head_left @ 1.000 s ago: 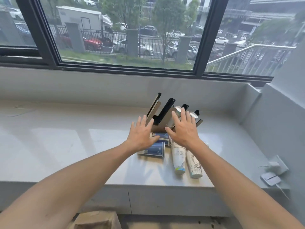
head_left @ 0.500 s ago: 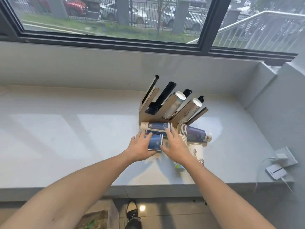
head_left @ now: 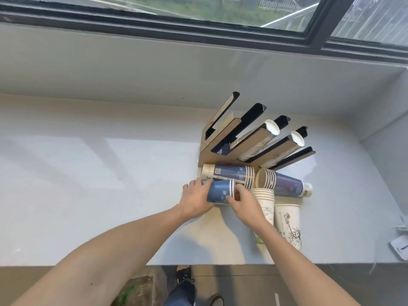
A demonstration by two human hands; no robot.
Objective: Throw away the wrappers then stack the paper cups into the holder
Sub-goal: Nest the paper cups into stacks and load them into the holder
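A short blue cup stack [head_left: 220, 192] lies on its side on the grey ledge [head_left: 88, 184]. My left hand [head_left: 195, 200] grips its base end and my right hand [head_left: 245, 203] grips its rim end. Behind it lies a longer blue stack [head_left: 229, 174], and another blue stack [head_left: 284, 184] lies to the right. Two white stacks [head_left: 266, 206] [head_left: 288, 224] lie near the front edge. The cardboard holder [head_left: 225, 138] stands behind with slanted slots; two slots hold white cup stacks [head_left: 272, 127] [head_left: 297, 138]. Whether any stack has a plastic wrapper is unclear.
A window wall rises behind the ledge and a side wall closes it on the right. A white paper slip [head_left: 400, 248] and cable lie at the far right. Below the ledge edge sits a bag with green contents [head_left: 134, 290] beside my shoe [head_left: 183, 272].
The view tilted down and closer. My hands dropped from hovering spread above the cups to closing on the short blue stack, left hand first, then the right.
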